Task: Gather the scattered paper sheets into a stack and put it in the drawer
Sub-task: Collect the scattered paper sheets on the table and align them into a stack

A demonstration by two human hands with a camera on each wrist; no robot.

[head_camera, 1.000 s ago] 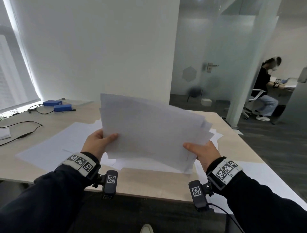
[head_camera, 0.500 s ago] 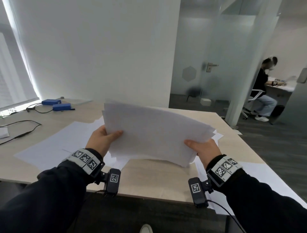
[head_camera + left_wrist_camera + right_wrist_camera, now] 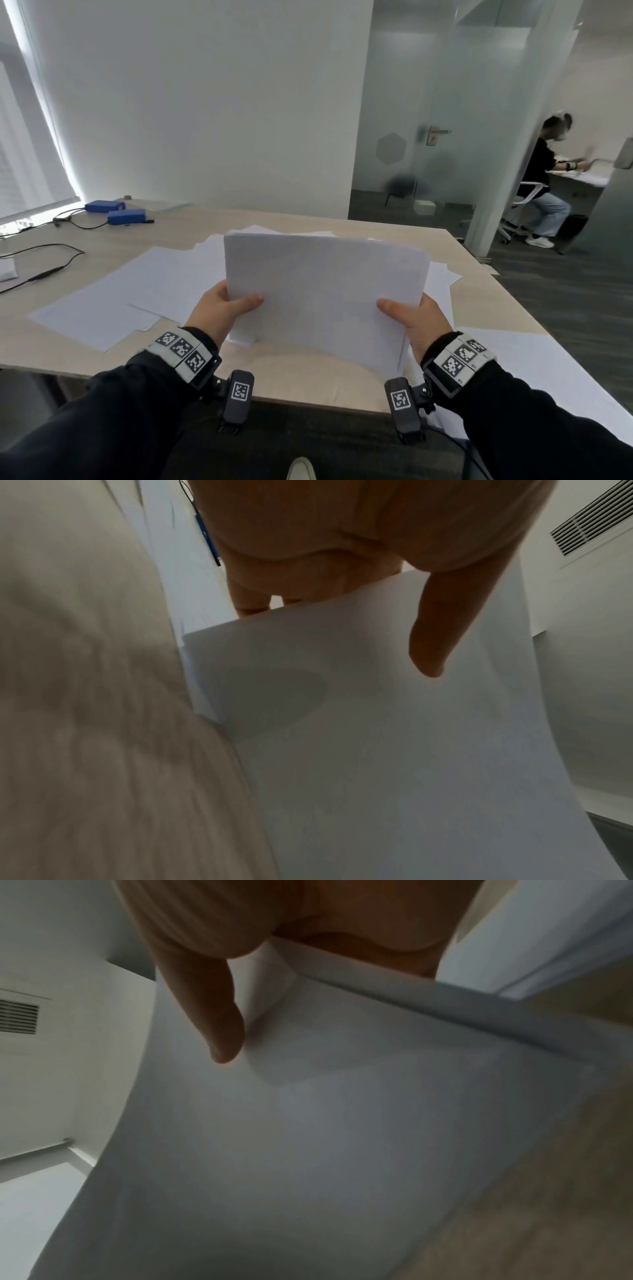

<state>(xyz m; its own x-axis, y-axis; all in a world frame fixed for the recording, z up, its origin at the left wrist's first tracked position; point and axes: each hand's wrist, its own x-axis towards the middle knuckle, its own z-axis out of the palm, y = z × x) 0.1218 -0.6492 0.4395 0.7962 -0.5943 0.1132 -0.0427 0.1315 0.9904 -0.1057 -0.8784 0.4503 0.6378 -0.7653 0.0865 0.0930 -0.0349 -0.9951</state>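
A stack of white paper sheets (image 3: 322, 291) stands nearly upright on its lower edge on the wooden table (image 3: 308, 380), its lower part bowed toward me. My left hand (image 3: 222, 308) grips the stack's left edge, thumb on the front face. My right hand (image 3: 411, 318) grips the right edge the same way. In the left wrist view the stack (image 3: 394, 737) fills the middle, my thumb (image 3: 441, 631) lying on it. The right wrist view shows the stack (image 3: 308, 1137) under my thumb (image 3: 215, 1010). More loose sheets (image 3: 113, 298) lie flat to the left and behind. No drawer is in view.
Two blue boxes (image 3: 116, 210) with black cables (image 3: 51, 260) lie at the table's far left. A large white sheet (image 3: 534, 370) hangs off the table's right side. A person sits on a chair (image 3: 544, 178) at a desk beyond the glass partition, far right.
The stack has come down from mid-air and tilted upright, its lower edge now on the table. Its sheets look more squared. Both hands keep their grip on its sides.
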